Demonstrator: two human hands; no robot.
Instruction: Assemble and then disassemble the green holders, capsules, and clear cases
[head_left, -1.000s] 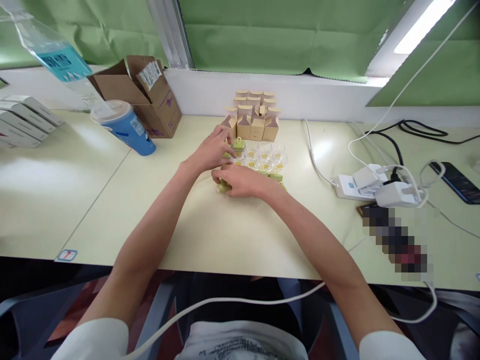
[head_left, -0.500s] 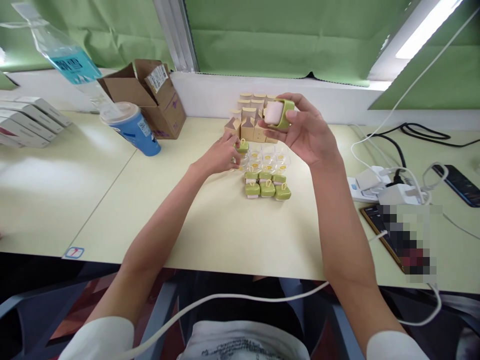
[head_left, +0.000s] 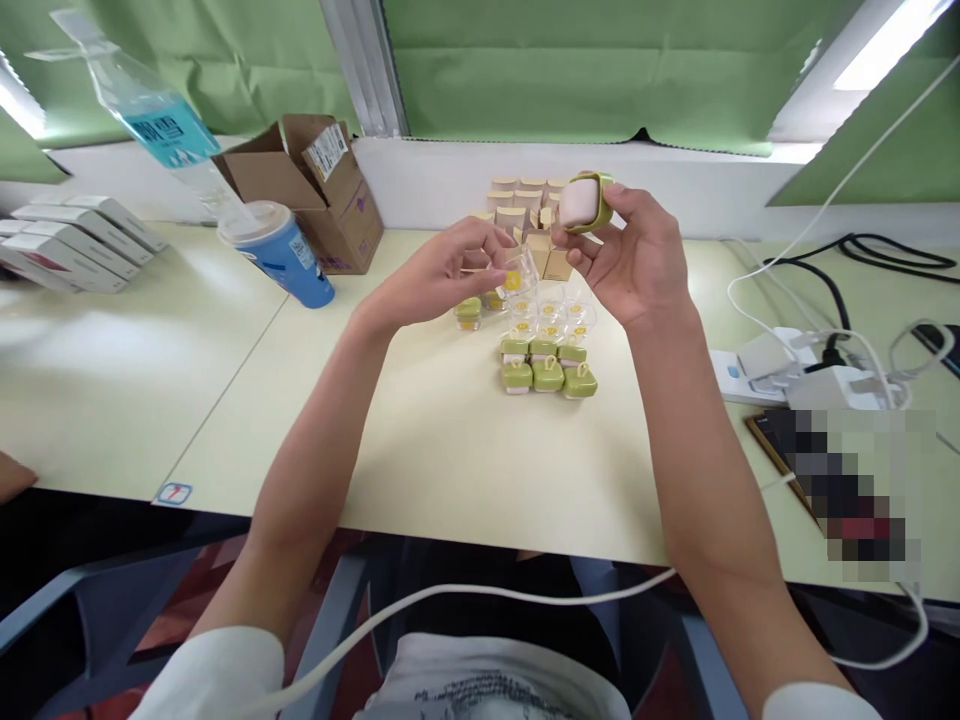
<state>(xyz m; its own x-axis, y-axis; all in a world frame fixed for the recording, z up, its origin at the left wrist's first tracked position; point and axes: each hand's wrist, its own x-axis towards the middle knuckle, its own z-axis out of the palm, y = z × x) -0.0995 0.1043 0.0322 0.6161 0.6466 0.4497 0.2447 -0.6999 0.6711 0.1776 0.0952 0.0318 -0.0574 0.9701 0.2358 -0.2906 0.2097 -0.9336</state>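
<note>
My left hand (head_left: 450,268) pinches a small clear plastic cup (head_left: 517,278) with a yellow spot on it, lifted above the table. Raised to the right, my right hand (head_left: 637,255) grips a green cap with a whitish block (head_left: 580,204) set in it, the block facing left. Below lie several clear cups (head_left: 551,312) in rows. Nearer me stand several green caps with whitish blocks (head_left: 547,375), each with a loop on top. Two green-capped cups (head_left: 469,313) stand under my left hand, one partly covered.
Small open cardboard boxes (head_left: 511,215) stand by the wall. To the left are a brown carton (head_left: 341,220), a blue cup (head_left: 289,268), a tilted bottle (head_left: 169,130) and white boxes (head_left: 82,245). A power strip (head_left: 735,378), cables and a blurred phone (head_left: 832,490) lie right.
My left hand has moved off a green-capped piece, now standing on the table, and has lifted a clear cup. My right hand still holds its green cap and block, turned slightly.
</note>
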